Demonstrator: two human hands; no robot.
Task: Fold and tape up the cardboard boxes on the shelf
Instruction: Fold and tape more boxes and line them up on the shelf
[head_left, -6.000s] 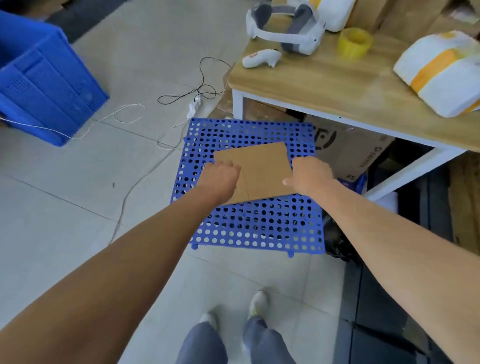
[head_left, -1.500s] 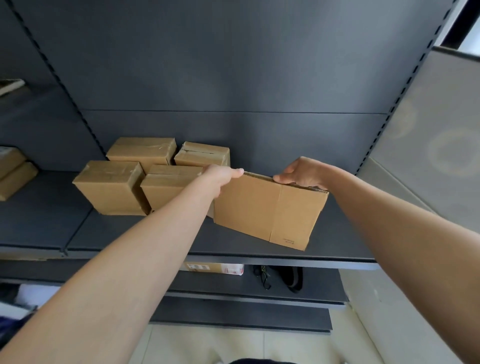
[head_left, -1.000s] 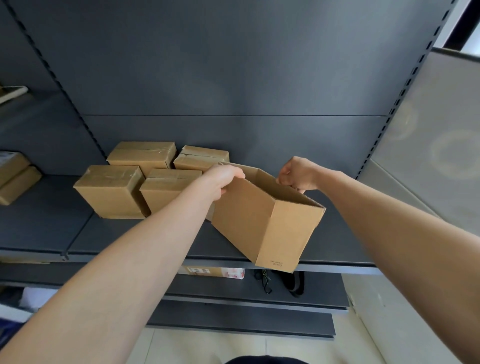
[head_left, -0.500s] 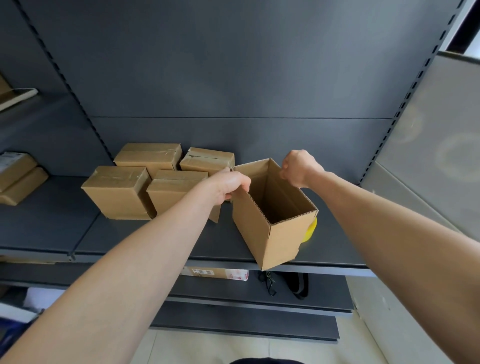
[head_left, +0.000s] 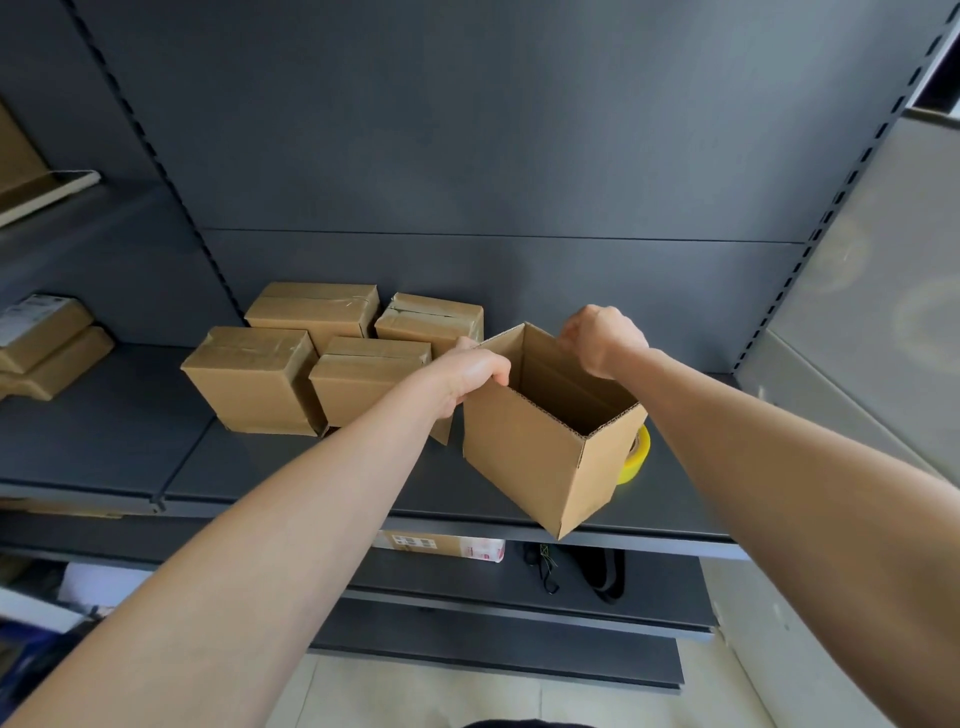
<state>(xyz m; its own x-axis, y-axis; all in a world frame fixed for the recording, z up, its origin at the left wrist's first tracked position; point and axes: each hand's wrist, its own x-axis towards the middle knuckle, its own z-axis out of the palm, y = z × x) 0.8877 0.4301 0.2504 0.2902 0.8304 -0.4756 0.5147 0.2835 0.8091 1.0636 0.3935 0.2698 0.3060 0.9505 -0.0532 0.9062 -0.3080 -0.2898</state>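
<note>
An open brown cardboard box (head_left: 524, 457) stands squared up above the front of the dark grey shelf (head_left: 291, 478), its open top facing me. My left hand (head_left: 467, 376) grips the box's near left rim. My right hand (head_left: 602, 338) grips the far right rim with curled fingers. A yellow tape roll (head_left: 635, 460) lies on the shelf just behind the box's right side, mostly hidden by it.
Several taped cardboard boxes (head_left: 254, 379) sit on the shelf to the left of the open box. More flat parcels (head_left: 47, 338) lie at the far left. A white box (head_left: 441, 545) and a black strap (head_left: 602, 571) sit on the lower shelf.
I carried the flat cardboard from the blue floor mat to the shelf. Over the last second both hands pulled it open from a flattened sleeve into a square box.
</note>
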